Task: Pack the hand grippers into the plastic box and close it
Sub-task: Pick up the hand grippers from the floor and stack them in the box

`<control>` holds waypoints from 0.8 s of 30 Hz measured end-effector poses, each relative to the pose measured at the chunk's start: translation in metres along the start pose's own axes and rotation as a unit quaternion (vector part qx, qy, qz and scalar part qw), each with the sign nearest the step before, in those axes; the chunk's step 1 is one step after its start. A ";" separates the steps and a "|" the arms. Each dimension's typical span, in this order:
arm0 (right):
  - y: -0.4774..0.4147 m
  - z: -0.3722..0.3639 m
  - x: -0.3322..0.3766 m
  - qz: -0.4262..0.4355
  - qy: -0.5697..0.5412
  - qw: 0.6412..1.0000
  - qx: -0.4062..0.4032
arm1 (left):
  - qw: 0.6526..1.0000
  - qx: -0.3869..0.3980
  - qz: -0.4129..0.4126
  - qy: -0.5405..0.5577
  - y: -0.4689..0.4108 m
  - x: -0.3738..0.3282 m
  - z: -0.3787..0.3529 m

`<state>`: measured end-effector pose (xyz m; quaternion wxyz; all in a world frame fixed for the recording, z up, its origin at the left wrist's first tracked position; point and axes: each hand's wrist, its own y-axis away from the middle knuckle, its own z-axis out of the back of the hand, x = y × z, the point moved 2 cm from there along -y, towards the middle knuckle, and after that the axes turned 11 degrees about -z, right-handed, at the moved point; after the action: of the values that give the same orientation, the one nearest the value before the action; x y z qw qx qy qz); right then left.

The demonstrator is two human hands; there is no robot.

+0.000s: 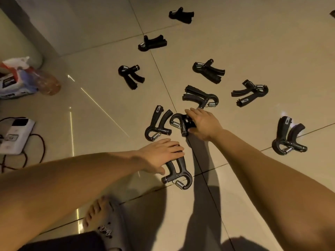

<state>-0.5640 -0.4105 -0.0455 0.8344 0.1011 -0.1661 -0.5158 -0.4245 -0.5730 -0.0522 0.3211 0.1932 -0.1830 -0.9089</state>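
Bare left hand [159,153] and right hand [204,124], bare forearms [76,171], foot [94,212] in grey studded clog [111,229], dark garment hem [59,241]

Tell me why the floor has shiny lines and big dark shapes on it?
In the head view, dim yellowish light bounces off the glossy floor tiles as bright streaks; the dark shapes are shadows under the person's arms, near the right hand; the farthest hand gripper looks blurry.
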 end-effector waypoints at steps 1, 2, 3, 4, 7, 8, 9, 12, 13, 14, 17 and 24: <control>-0.002 -0.004 -0.003 -0.005 -0.003 1.000 0.010 | 1.000 -0.015 0.006 0.004 0.000 0.000 -0.001; -0.003 -0.009 -0.006 -0.008 -0.001 1.000 0.010 | 0.999 -0.031 0.014 0.004 0.000 0.000 -0.001; -0.003 -0.012 -0.007 -0.008 0.004 1.000 -0.002 | 0.999 -0.044 0.026 0.008 0.001 0.001 -0.003; -0.002 -0.014 -0.007 -0.010 0.013 1.000 -0.018 | 0.997 -0.053 0.043 0.019 0.003 0.002 -0.004; 0.007 -0.017 -0.004 -0.039 0.046 0.997 -0.049 | 0.993 -0.061 0.091 0.042 0.014 0.006 -0.012; 0.011 -0.019 -0.003 -0.053 0.057 0.996 -0.052 | 0.992 -0.054 0.102 0.042 0.017 0.007 -0.013; 0.015 -0.023 -0.004 -0.069 0.061 0.994 -0.053 | 0.991 -0.046 0.113 0.047 0.020 0.007 -0.015; 0.029 -0.031 -0.006 -0.105 0.041 0.993 -0.042 | 0.988 -0.027 0.131 0.077 0.030 0.007 -0.018; 0.035 -0.033 -0.007 -0.108 0.035 0.993 -0.034 | 0.987 -0.021 0.130 0.086 0.033 0.006 -0.017; 0.042 -0.033 -0.009 -0.111 0.029 0.993 -0.028 | 0.986 -0.019 0.132 0.099 0.036 0.005 -0.016; 0.070 -0.028 -0.025 -0.132 0.018 0.991 -0.028 | 0.975 -0.041 0.156 0.152 0.043 -0.001 -0.007; 0.152 0.032 -0.047 -0.177 -0.082 0.974 -0.116 | 0.947 -0.177 0.182 0.196 0.057 -0.044 0.053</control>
<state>-0.4695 -0.3005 0.0274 0.7196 -0.0112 -0.1521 -0.6774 -0.3886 -0.5748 0.0300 0.5397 0.2713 0.0154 -0.7968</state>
